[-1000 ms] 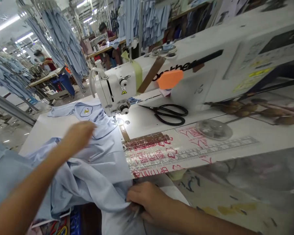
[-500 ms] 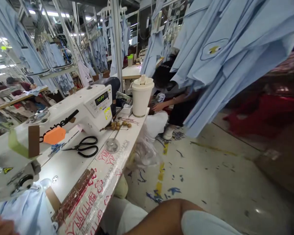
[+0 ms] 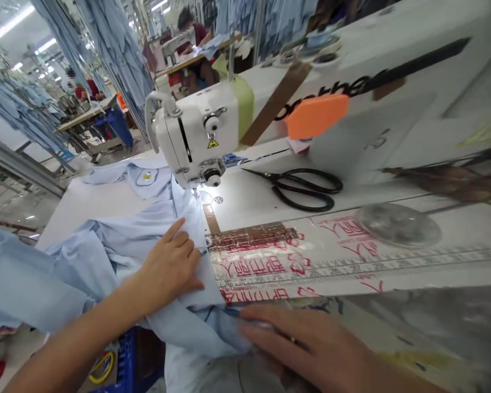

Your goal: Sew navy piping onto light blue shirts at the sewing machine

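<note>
Left hand (image 3: pixel 169 268) lies open, pressing blue shirt (image 3: pixel 106 256) beside sewing machine (image 3: pixel 194 131); right hand (image 3: pixel 303 344) blurred, grip unclear. Slack folds could bunch if fed unevenly.

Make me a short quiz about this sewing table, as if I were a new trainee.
1. What is the left hand resting on?
2. True or false: the right hand is holding the scissors.
3. Fill in the blank: the orange pad sits on the white ____.

Key:
1. The light blue shirt.
2. False: the scissors lie on the table, apart from both hands.
3. Sewing machine.
</note>
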`<state>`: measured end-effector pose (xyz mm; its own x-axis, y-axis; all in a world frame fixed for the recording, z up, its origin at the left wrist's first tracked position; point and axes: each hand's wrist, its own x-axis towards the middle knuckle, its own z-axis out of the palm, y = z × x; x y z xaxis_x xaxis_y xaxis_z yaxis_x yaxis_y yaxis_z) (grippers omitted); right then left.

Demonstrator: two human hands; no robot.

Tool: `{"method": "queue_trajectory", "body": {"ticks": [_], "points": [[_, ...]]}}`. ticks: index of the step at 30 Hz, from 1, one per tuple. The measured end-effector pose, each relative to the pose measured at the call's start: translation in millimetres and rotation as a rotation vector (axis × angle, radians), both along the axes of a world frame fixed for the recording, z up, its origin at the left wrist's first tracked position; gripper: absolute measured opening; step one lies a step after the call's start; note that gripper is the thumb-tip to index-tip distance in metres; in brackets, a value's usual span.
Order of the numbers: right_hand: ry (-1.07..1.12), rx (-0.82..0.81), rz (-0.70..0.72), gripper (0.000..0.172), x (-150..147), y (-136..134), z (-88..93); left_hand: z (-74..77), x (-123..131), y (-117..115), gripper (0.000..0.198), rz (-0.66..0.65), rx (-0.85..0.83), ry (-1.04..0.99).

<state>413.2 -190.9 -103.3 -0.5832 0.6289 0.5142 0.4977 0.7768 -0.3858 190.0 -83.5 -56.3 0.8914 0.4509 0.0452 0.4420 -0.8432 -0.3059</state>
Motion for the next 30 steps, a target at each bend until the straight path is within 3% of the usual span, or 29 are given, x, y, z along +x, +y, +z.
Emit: {"method": "queue_trajectory", "body": {"ticks": [4,7,10,13,16,20,25,27,30], "points": [[-0.104,0.212,-0.081,0.035,10,42,4.4,4.4,1,18,0.017,-0.042,0.019,-0.115],[-0.158,0.329,-0.092,0.034,3,86,0.7,1.1,6,49,0.024,-0.117,0.034,-0.101],[-0.26,0.336,0.045,0.032,-9,116,-3.7,-5.5,12,78,0.018,-0.129,0.062,0.057],[-0.296,0.359,0.172,0.03,-14,125,-10.6,-6.5,14,89,0.016,-0.113,0.09,0.123],[-0.274,0.339,0.18,0.031,-14,123,-18.6,-3.0,9,73,0.026,-0.068,0.087,0.126],[-0.242,0.308,0.191,0.03,-12,120,-20.8,-1.7,-8,23,0.057,-0.089,-0.053,0.044],[-0.264,0.296,0.224,0.026,-5,119,-6.9,-6.4,-17,-22,0.017,0.07,-0.086,-0.135],[-0.28,0.277,0.207,0.025,0,121,0.1,-9.1,-11,-28,0.02,0.085,-0.088,-0.24],[-0.306,0.246,0.15,0.024,6,129,6.3,-16.7,2,-33,0.025,0.006,-0.067,-0.322]]}}
